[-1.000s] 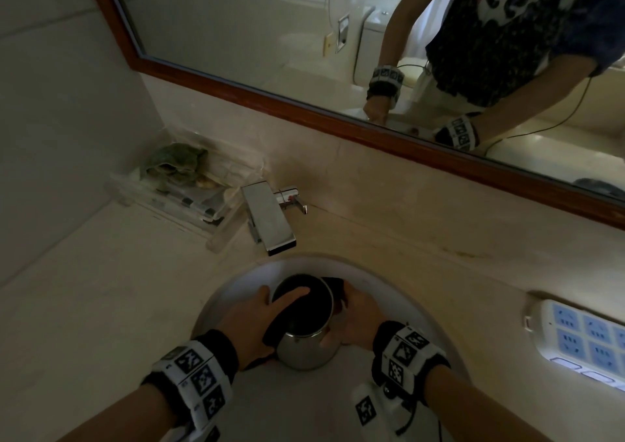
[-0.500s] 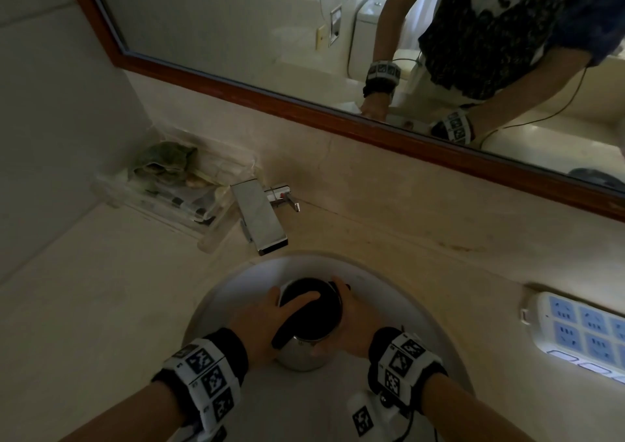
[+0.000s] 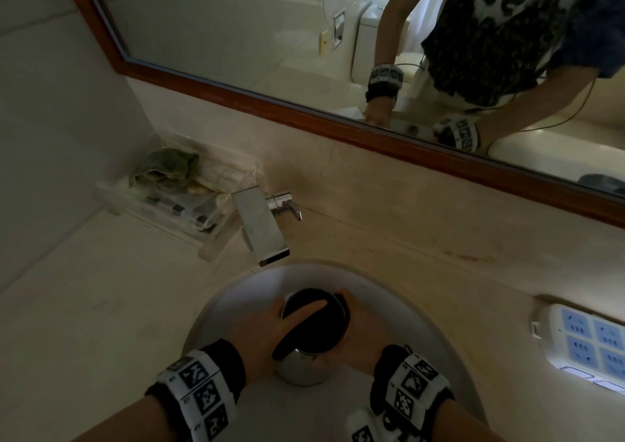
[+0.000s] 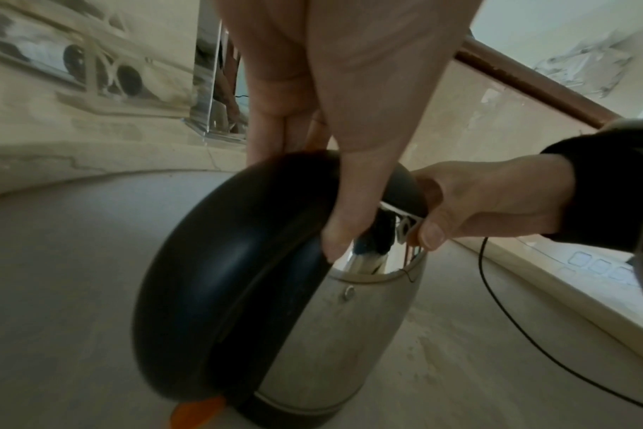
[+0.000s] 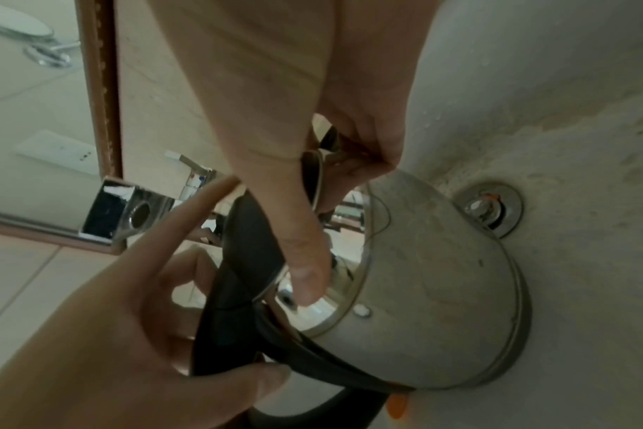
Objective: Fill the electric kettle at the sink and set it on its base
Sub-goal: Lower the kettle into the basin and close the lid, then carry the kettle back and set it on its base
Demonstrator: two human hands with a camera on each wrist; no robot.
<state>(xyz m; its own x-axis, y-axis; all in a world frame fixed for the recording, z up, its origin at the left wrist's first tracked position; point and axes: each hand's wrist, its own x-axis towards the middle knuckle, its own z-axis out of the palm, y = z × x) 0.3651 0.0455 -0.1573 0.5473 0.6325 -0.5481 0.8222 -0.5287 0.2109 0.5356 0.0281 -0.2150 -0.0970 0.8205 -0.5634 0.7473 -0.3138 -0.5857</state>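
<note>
A steel electric kettle with a black handle stands in the white sink basin, below and in front of the chrome faucet. My left hand grips the handle from the left, its index finger stretched along the top. My right hand is on the right side of the kettle's mouth and pinches the edge of the black lid, which looks partly raised, with the thumb on the shiny rim. No water runs from the faucet. The kettle's base is not in view.
The sink drain lies just beyond the kettle. A clear tray with a green cloth sits on the counter left of the faucet. A white power strip lies on the counter at the right. A wood-framed mirror runs along the back wall.
Both hands stay on the kettle in the basin and it has hardly moved. The head view has drifted a little.
</note>
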